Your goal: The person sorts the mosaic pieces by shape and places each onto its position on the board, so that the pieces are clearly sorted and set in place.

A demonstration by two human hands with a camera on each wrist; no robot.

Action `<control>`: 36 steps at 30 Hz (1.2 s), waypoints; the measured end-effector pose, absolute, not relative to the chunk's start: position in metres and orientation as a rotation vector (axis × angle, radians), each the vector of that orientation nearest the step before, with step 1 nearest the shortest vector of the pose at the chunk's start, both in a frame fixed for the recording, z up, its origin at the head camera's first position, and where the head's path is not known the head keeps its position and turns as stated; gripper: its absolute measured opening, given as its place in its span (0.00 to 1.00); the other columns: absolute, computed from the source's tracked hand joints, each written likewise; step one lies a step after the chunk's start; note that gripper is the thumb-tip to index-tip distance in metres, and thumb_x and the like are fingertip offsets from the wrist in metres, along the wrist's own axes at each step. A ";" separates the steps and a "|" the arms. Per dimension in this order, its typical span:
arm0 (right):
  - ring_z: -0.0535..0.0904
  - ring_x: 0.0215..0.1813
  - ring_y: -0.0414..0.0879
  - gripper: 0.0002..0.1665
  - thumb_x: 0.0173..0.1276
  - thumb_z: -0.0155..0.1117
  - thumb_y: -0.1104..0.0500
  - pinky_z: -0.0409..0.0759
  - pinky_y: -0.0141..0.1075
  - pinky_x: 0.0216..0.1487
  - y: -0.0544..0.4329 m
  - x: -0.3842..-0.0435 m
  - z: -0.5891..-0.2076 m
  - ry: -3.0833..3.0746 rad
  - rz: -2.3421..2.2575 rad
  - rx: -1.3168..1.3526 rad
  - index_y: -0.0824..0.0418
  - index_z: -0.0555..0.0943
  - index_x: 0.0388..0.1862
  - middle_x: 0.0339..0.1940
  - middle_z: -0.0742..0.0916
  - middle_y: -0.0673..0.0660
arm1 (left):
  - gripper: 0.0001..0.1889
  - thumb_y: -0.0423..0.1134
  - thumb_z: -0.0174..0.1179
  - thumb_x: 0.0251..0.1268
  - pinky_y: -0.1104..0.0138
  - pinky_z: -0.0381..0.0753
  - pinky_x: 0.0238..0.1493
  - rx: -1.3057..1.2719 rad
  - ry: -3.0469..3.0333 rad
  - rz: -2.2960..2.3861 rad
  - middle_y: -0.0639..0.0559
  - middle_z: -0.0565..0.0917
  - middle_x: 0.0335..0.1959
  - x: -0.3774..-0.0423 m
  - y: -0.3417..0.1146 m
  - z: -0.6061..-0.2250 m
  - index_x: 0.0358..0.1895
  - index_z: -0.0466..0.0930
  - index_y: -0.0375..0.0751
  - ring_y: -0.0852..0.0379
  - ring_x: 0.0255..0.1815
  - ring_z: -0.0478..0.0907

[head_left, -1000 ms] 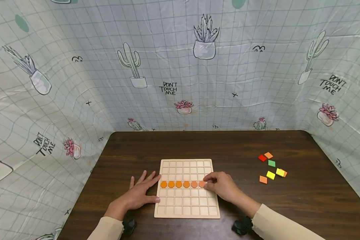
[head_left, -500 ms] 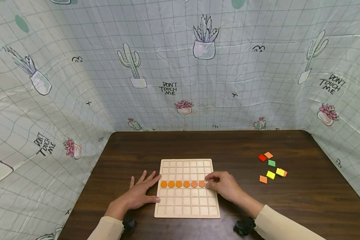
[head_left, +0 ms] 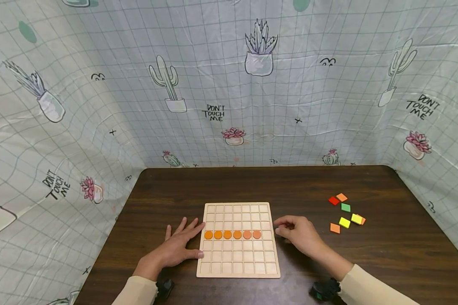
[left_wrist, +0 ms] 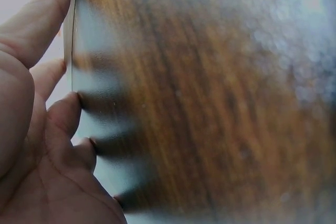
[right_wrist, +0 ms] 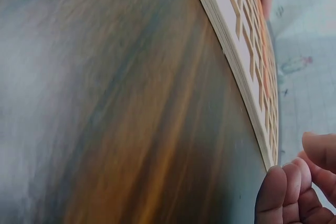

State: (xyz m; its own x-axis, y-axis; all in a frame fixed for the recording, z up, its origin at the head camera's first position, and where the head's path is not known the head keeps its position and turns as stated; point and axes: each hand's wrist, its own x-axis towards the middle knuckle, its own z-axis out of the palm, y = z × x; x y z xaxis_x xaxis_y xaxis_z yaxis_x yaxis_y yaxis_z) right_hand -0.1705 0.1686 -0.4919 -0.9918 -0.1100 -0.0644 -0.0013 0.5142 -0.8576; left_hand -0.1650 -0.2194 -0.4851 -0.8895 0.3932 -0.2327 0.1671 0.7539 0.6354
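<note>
A square wooden grid board [head_left: 238,256] lies on the table. Across its middle row sit several round discs [head_left: 227,234], orange at the left and paler orange at the right; that row's rightmost cell holds no disc. My left hand [head_left: 175,248] has its fingers spread, and its fingertips touch the board's left edge. In the left wrist view the fingertips meet that edge too. Just beyond the board's right edge is my right hand [head_left: 301,237], its fingers loosely bent. Nothing shows between thumb and fingers in the right wrist view, where the board's edge [right_wrist: 239,77] runs past.
Loose square tiles lie on the right of the dark wooden table [head_left: 168,186]: a red tile [head_left: 333,201], a green tile [head_left: 345,207], yellow tiles [head_left: 344,223] and orange tiles [head_left: 334,228]. A patterned curtain [head_left: 290,93] hangs around the table.
My right hand has drawn away to the right, from beside the rightmost disc to off the board. The left hand and the discs keep their places.
</note>
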 end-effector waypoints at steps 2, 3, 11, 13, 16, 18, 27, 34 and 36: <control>0.84 0.30 0.45 0.11 0.71 0.72 0.64 0.85 0.36 0.30 0.174 -0.170 -0.491 2.641 -1.493 -0.100 0.65 0.89 0.51 0.35 0.90 0.54 | 0.48 0.52 0.75 0.62 0.27 0.19 0.77 0.434 2.600 0.896 0.42 0.54 0.87 -0.165 -0.219 -0.485 0.84 0.62 0.52 0.32 0.88 0.35; 0.84 0.30 0.45 0.12 0.71 0.72 0.64 0.85 0.36 0.30 0.177 -0.170 -0.491 2.648 -1.489 -0.103 0.65 0.89 0.51 0.35 0.90 0.53 | 0.47 0.52 0.75 0.63 0.27 0.19 0.77 0.434 2.600 0.895 0.42 0.54 0.87 -0.165 -0.219 -0.486 0.84 0.62 0.51 0.32 0.88 0.35; 0.84 0.29 0.46 0.14 0.72 0.71 0.63 0.83 0.34 0.30 0.203 -0.169 -0.488 2.714 -1.430 -0.092 0.66 0.88 0.55 0.35 0.89 0.53 | 0.47 0.52 0.75 0.63 0.28 0.19 0.77 0.424 2.603 0.885 0.42 0.54 0.87 -0.165 -0.219 -0.486 0.84 0.62 0.51 0.32 0.88 0.35; 0.83 0.29 0.47 0.16 0.72 0.71 0.63 0.83 0.35 0.30 0.211 -0.168 -0.487 2.717 -1.423 -0.082 0.67 0.87 0.56 0.35 0.88 0.53 | 0.47 0.52 0.75 0.63 0.28 0.19 0.77 0.424 2.603 0.884 0.42 0.54 0.87 -0.165 -0.219 -0.486 0.84 0.62 0.51 0.33 0.88 0.35; 0.83 0.30 0.47 0.18 0.73 0.71 0.61 0.84 0.35 0.31 0.225 -0.165 -0.485 2.724 -1.407 -0.073 0.68 0.86 0.58 0.37 0.88 0.54 | 0.47 0.52 0.75 0.63 0.28 0.19 0.77 0.426 2.607 0.885 0.42 0.55 0.87 -0.165 -0.219 -0.486 0.84 0.62 0.51 0.32 0.88 0.35; 0.83 0.31 0.47 0.19 0.74 0.71 0.60 0.84 0.35 0.32 0.236 -0.163 -0.483 2.734 -1.388 -0.065 0.68 0.85 0.59 0.38 0.88 0.55 | 0.47 0.52 0.75 0.63 0.28 0.19 0.77 0.429 2.608 0.890 0.42 0.55 0.87 -0.165 -0.218 -0.486 0.84 0.62 0.51 0.32 0.88 0.35; 0.82 0.31 0.43 0.24 0.76 0.70 0.56 0.83 0.35 0.31 0.288 -0.154 -0.481 2.811 -1.268 -0.016 0.69 0.83 0.64 0.42 0.88 0.55 | 0.47 0.52 0.75 0.63 0.29 0.18 0.77 0.429 2.609 0.884 0.43 0.54 0.87 -0.166 -0.218 -0.488 0.84 0.62 0.52 0.33 0.88 0.34; 0.76 0.31 0.37 0.26 0.72 0.74 0.53 0.73 0.33 0.27 0.318 -0.149 -0.488 2.925 -1.083 0.001 0.65 0.85 0.64 0.41 0.87 0.53 | 0.47 0.52 0.75 0.63 0.27 0.19 0.76 0.440 2.604 0.891 0.42 0.55 0.87 -0.165 -0.219 -0.485 0.84 0.62 0.51 0.31 0.88 0.35; 0.75 0.32 0.36 0.27 0.71 0.75 0.52 0.72 0.33 0.28 0.322 -0.149 -0.490 2.946 -1.051 -0.002 0.64 0.85 0.64 0.41 0.87 0.54 | 0.47 0.52 0.75 0.64 0.27 0.19 0.76 0.436 2.605 0.884 0.42 0.55 0.87 -0.165 -0.220 -0.485 0.84 0.62 0.51 0.31 0.88 0.35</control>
